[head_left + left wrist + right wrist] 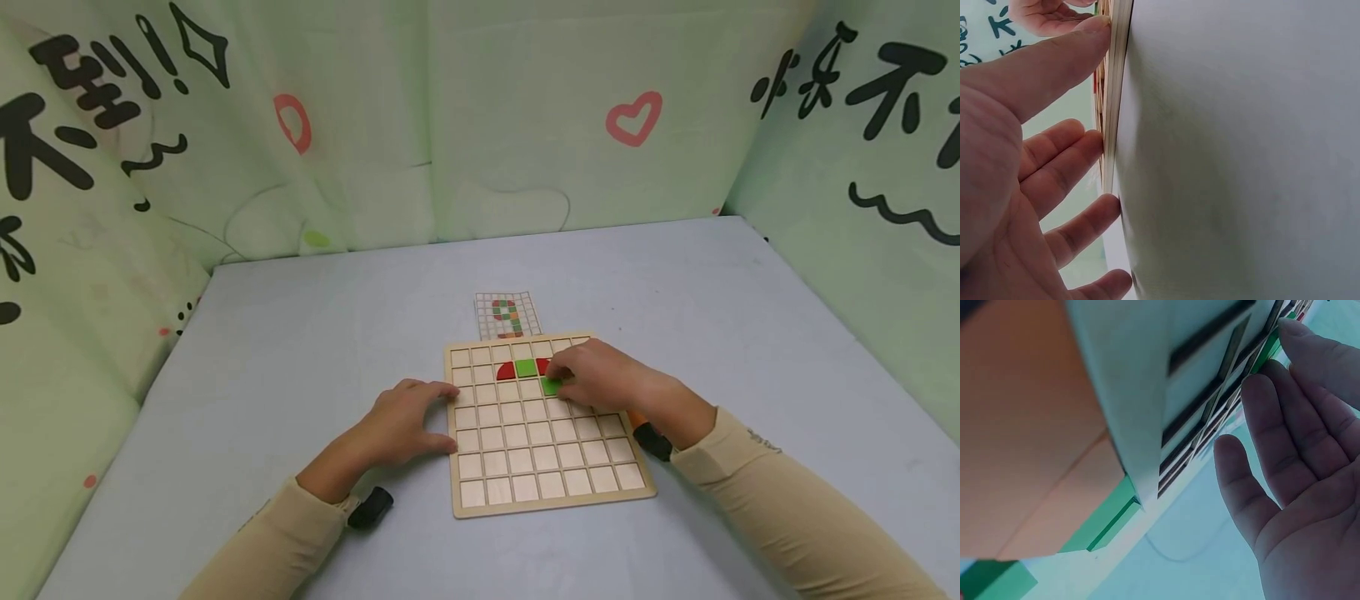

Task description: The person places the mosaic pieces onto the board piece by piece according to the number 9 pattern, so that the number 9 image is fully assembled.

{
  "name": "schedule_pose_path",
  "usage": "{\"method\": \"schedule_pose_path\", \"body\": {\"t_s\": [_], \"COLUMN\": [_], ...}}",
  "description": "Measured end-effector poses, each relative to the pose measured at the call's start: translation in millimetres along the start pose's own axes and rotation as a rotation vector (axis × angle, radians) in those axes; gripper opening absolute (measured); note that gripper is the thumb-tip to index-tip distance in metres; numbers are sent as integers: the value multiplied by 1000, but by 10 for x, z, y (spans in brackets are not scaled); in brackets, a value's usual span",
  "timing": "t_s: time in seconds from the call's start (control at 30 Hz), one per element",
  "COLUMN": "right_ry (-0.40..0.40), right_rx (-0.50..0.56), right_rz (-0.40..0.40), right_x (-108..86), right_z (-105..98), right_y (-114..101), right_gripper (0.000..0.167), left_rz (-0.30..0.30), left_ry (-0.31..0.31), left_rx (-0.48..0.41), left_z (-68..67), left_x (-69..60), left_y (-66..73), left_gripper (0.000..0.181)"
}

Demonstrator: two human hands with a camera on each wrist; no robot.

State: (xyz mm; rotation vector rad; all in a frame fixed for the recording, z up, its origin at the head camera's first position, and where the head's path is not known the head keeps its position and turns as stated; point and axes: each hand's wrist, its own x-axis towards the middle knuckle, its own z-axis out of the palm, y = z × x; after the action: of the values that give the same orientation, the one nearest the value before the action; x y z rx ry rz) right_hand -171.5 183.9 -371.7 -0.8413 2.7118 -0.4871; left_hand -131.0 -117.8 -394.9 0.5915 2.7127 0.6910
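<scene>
Closest to me are two beige sleeves (795, 508), reaching in over the pale table (225, 400). The right hand (603, 377) bends over a green tile (550, 387), thumb and fingertips right at it; whether they pinch it or merely touch it, I cannot tell. That tile is in the third row from the far side of a wooden grid board (540, 433), just below a red piece (542, 366) partly hidden by the fingers. Left of that come a green square (526, 368) and a rounded red piece (506, 372). The left hand (397, 427) is spread, thumb and fingertips against the board's left edge. Something orange (636, 417) (mostly hidden by the right wrist) shows beside the board's right edge. Just past the far edge lies a patterned card (507, 315); behind hangs a pale green curtain (487, 108).
</scene>
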Motion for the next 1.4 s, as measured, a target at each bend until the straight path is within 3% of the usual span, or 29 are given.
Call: {"method": "schedule_pose_path", "body": {"t_s": [0.47, 0.77, 1.13, 1.4], "right_ry": [-5, 45, 120, 142], "right_rx": [43, 106, 92, 74], "right_rz": [-4, 51, 109, 150], "right_x": [-30, -121, -283, -383], "right_z": [-25, -179, -399, -411], "right_y": [5, 27, 139, 329], "right_gripper": [16, 23, 30, 30], "left_rz": [-1, -1, 16, 14], "left_ry": [-9, -9, 3, -3], "left_rx": [2, 6, 0, -5], "left_z": [-2, -14, -6, -6], "left_x": [7, 1, -8, -3], "left_y": [4, 20, 5, 1], "left_gripper": [67, 66, 65, 65]}}
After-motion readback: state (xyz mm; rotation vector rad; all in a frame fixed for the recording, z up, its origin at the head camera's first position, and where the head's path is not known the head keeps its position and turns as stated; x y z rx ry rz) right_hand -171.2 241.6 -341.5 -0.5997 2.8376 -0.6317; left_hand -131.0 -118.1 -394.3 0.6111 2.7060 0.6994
